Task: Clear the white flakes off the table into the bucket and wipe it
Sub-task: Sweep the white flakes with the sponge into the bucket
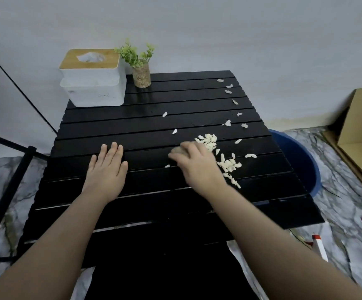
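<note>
Flakes [229,164] lie heaped on the black slatted tabletop [145,126] just beyond and right of the right hand [194,163], with loose ones scattered farther ahead. That hand is blurred, fingers curled; whether it grips anything I cannot tell. Left hand [107,167] rests flat, fingers together. Blue bucket [301,161] sits on the floor, right of the right hand.

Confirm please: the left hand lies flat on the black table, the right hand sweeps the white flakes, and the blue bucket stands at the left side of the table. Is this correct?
Not quite. The blue bucket stands at the right side of the black table, not the left; the head view shows it. The rest holds: the left hand lies flat, and the right hand is at the white flakes.
</note>
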`<state>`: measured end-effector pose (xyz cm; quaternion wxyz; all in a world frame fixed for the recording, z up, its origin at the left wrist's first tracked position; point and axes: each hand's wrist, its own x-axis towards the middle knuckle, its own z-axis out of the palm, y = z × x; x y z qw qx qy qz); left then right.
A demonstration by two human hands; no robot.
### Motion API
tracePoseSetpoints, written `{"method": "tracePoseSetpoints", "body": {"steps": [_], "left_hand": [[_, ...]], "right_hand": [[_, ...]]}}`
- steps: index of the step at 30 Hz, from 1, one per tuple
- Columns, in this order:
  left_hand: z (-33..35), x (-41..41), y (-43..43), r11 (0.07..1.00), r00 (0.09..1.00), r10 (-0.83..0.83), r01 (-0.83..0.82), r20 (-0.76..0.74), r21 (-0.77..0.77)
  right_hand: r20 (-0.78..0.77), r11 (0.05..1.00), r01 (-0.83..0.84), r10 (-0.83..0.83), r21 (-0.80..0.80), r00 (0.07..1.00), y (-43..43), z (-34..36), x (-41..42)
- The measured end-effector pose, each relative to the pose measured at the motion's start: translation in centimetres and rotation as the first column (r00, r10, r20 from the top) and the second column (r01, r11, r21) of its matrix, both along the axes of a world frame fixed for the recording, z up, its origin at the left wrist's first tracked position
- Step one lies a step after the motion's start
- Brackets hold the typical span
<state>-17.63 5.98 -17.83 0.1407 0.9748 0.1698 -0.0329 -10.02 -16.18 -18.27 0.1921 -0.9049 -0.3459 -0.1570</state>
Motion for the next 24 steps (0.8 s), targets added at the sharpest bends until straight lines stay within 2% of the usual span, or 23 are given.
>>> {"method": "tracePoseSetpoints", "body": {"steps": [3,6,9,12,16,19,22,24], "left_hand": [[1.0,0.1,-1.0,1.000,1.000,0.013,-0.014,-0.022,-0.019],[1.5,-0.1,-5.2,0.997,0.998,-0.055,0.057,0.032,-0.043],[1.3,0.1,-10.1,0.986,0.989,-0.113,0.123,0.093,-0.114],[0.7,0.6,-12.7,0.990,0.989,-0.102,0.112,0.106,-0.091],[-0.1,0.5,-13.1,0.997,0.994,-0.080,0.081,0.078,-0.016],[0.1,0.6,-13.1,0.995,0.993,-0.093,0.095,0.074,-0.032],[0.6,0.4,-12.1,0.988,0.989,-0.088,0.102,0.121,-0.119],[0.8,-0.1,-9.8,0.992,0.985,-0.036,0.056,0.167,-0.116]], "right_hand": [[-0.020,0.996,0.055,-0.054,0.077,0.998,-1.4,1.8,1.9],[0.012,0.991,-0.059,0.058,0.123,0.998,-4.7,3.3,-1.5],[-0.026,0.960,-0.279,0.278,-0.016,0.960,-10.5,2.3,-7.8],[-0.009,0.934,-0.337,0.338,-0.121,0.941,-14.3,0.4,-9.8],[-0.042,0.959,-0.277,0.274,-0.067,0.961,-13.9,0.0,-3.8],[-0.055,0.992,-0.118,0.116,-0.047,0.992,-12.1,0.1,1.4],[-0.074,0.991,0.062,-0.053,0.120,0.996,-10.4,1.1,2.4],[-0.057,0.976,0.065,-0.054,0.210,0.997,-9.2,1.4,0.6]]}}
